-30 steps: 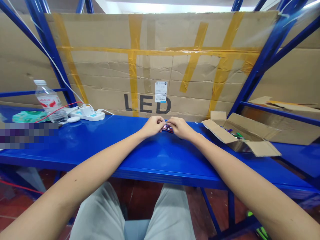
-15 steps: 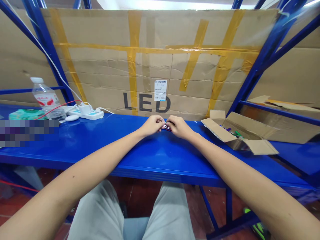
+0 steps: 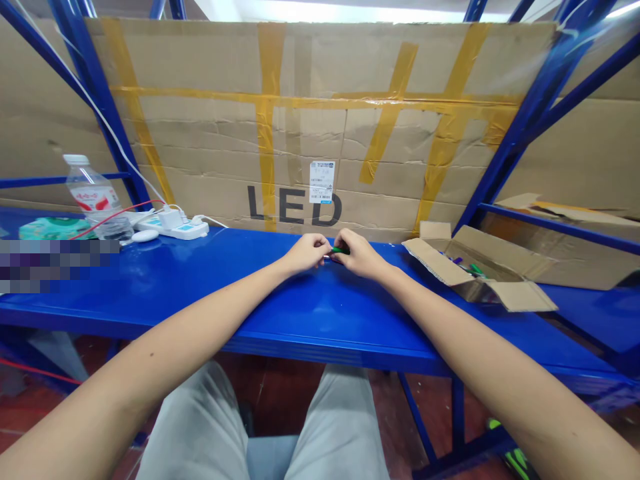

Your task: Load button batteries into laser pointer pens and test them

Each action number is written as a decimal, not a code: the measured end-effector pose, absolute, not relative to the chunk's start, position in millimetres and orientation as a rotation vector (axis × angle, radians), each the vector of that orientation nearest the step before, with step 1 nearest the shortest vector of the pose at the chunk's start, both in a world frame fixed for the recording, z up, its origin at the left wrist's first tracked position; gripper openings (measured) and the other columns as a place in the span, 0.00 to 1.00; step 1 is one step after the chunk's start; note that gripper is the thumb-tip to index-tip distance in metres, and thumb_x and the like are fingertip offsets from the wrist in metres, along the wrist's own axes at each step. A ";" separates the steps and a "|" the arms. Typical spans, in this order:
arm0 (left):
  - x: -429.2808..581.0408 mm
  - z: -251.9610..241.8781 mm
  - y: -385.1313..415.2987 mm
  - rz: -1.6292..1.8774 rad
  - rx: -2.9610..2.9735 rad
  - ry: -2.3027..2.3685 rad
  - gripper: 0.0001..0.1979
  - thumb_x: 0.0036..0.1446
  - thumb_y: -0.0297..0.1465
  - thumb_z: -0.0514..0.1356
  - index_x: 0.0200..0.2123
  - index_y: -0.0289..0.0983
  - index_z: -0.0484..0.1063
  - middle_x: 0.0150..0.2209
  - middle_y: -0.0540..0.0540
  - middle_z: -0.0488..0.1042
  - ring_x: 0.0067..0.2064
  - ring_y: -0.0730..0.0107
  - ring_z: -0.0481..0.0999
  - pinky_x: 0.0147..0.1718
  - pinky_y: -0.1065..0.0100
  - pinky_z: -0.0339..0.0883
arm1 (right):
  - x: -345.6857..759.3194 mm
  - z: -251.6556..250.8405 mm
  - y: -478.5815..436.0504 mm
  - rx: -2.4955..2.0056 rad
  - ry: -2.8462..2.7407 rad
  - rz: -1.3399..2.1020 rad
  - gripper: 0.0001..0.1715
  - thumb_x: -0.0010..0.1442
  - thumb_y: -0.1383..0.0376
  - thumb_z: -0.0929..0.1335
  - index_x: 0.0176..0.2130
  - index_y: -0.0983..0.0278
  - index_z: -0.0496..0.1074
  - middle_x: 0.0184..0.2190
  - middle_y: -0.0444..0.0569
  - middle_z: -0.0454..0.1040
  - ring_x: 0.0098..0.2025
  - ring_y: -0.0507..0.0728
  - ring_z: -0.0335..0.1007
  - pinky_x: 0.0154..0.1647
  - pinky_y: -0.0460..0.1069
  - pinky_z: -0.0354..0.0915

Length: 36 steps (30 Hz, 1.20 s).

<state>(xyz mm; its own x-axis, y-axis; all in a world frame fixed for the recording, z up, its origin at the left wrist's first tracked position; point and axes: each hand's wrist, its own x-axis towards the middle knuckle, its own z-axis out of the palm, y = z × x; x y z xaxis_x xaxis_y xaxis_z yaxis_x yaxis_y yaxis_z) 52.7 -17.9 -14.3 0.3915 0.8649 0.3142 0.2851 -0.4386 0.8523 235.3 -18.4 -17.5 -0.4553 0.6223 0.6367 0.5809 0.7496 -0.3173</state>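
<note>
My left hand [image 3: 311,252] is closed in a pinch above the blue table [image 3: 320,313]. A short pale, shiny bit shows at its fingertips, too small to name. Opposite it, almost touching, my right hand [image 3: 361,253] pinches a small green piece [image 3: 341,251] between thumb and fingers. The green piece points toward the left fingertips; whether it joins what the left hand holds I cannot tell. Something dark reddish shows just under the right fingers, mostly hidden.
On the right an open cardboard box [image 3: 463,267] holds several small green and purple pieces [image 3: 475,269]. At the left stand a plastic bottle [image 3: 93,197], a green packet [image 3: 53,229] and a power strip [image 3: 183,227]. A large taped carton [image 3: 215,147] walls the back.
A green piece now shows in my right fingers, where silvery prongs and a red part showed before. Both hands stay in nearly the same place.
</note>
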 end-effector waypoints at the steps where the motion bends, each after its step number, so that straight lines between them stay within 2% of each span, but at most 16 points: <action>1: 52.5 -14.0 -18.0 1.032 1.935 0.986 0.09 0.60 0.23 0.56 0.27 0.35 0.68 0.17 0.52 0.68 0.18 0.76 0.67 0.21 0.73 0.61 | 236.1 -16.6 -18.1 -0.895 -2.179 0.057 0.07 0.55 0.67 0.68 0.31 0.62 0.63 0.31 0.48 0.69 0.34 0.56 0.64 0.36 0.50 0.61; 3: 51.8 -13.5 -17.7 1.066 1.953 0.974 0.09 0.61 0.24 0.56 0.27 0.35 0.68 0.18 0.53 0.68 0.19 0.76 0.67 0.21 0.73 0.60 | 237.4 -15.3 -17.2 -0.886 -2.193 0.031 0.02 0.57 0.67 0.67 0.31 0.63 0.67 0.32 0.50 0.72 0.35 0.57 0.66 0.38 0.51 0.61; 8: 49.4 -15.1 -14.6 1.105 1.983 0.962 0.06 0.60 0.24 0.57 0.29 0.35 0.69 0.19 0.53 0.69 0.19 0.76 0.67 0.20 0.73 0.60 | 234.5 -17.0 -16.6 -0.970 -2.228 0.123 0.11 0.62 0.69 0.62 0.33 0.65 0.74 0.33 0.52 0.77 0.37 0.58 0.70 0.41 0.51 0.62; 13: 48.4 -12.9 -12.2 1.163 1.939 0.951 0.05 0.57 0.24 0.59 0.28 0.34 0.70 0.20 0.52 0.70 0.19 0.77 0.66 0.20 0.73 0.60 | 227.4 -21.1 -18.0 -1.010 -2.153 0.455 0.11 0.62 0.66 0.63 0.31 0.65 0.73 0.29 0.49 0.77 0.32 0.55 0.68 0.38 0.50 0.62; 16: 45.7 -6.8 -10.6 1.236 1.693 0.901 0.05 0.55 0.23 0.60 0.27 0.33 0.70 0.23 0.49 0.72 0.22 0.76 0.69 0.21 0.73 0.62 | 226.0 -24.4 -16.3 -0.975 -1.955 0.801 0.08 0.62 0.65 0.65 0.34 0.65 0.72 0.28 0.47 0.76 0.30 0.54 0.69 0.36 0.50 0.65; 20: 37.8 -1.7 -6.2 1.262 1.271 0.818 0.04 0.54 0.23 0.59 0.27 0.32 0.70 0.31 0.43 0.76 0.27 0.74 0.74 0.24 0.70 0.67 | 227.5 -27.8 -14.0 -0.895 -1.604 1.233 0.06 0.61 0.63 0.69 0.37 0.64 0.69 0.33 0.50 0.78 0.35 0.55 0.75 0.38 0.52 0.71; 22: 34.6 -2.0 -3.9 1.241 1.223 0.821 0.05 0.53 0.21 0.58 0.26 0.31 0.70 0.31 0.43 0.76 0.26 0.75 0.74 0.25 0.70 0.68 | 228.8 -27.6 -14.1 -0.863 -1.516 1.316 0.07 0.60 0.63 0.70 0.37 0.63 0.68 0.34 0.50 0.77 0.37 0.56 0.76 0.40 0.54 0.73; 25: 33.8 -3.6 -2.7 1.210 1.287 0.826 0.06 0.53 0.19 0.58 0.26 0.31 0.70 0.29 0.44 0.76 0.26 0.75 0.73 0.25 0.69 0.68 | 229.9 -25.4 -15.1 -0.858 -1.473 1.353 0.07 0.60 0.64 0.69 0.38 0.62 0.67 0.30 0.47 0.73 0.36 0.57 0.75 0.38 0.56 0.74; 28: 36.0 -4.0 -4.6 1.196 1.327 0.822 0.06 0.53 0.18 0.59 0.26 0.31 0.70 0.28 0.45 0.75 0.27 0.76 0.73 0.26 0.70 0.69 | 229.0 -24.0 -15.6 -0.890 -1.478 1.341 0.06 0.60 0.63 0.69 0.38 0.62 0.68 0.27 0.44 0.69 0.31 0.54 0.70 0.31 0.52 0.71; 31: 37.9 -3.6 -7.2 1.186 1.367 0.813 0.04 0.55 0.20 0.62 0.29 0.30 0.72 0.28 0.46 0.75 0.26 0.79 0.72 0.28 0.71 0.68 | 226.6 -24.4 -15.9 -0.908 -1.530 1.311 0.08 0.59 0.61 0.69 0.37 0.63 0.69 0.25 0.44 0.66 0.27 0.52 0.64 0.24 0.48 0.63; 36: 40.9 -4.7 -8.3 1.189 1.444 0.859 0.03 0.55 0.18 0.63 0.31 0.28 0.73 0.27 0.46 0.77 0.25 0.77 0.74 0.31 0.69 0.71 | 224.5 -26.7 -16.1 -0.936 -1.639 1.248 0.08 0.56 0.62 0.68 0.34 0.64 0.67 0.24 0.44 0.65 0.25 0.51 0.60 0.23 0.46 0.57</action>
<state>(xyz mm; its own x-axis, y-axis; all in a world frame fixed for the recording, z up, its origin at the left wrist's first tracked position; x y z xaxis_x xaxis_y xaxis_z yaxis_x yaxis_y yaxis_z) 40.9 -8.3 -4.7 0.2541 0.9402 0.2267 -0.0804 -0.2130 0.9737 224.5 -16.1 -26.7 -0.3575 0.9157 0.1838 0.0661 0.2211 -0.9730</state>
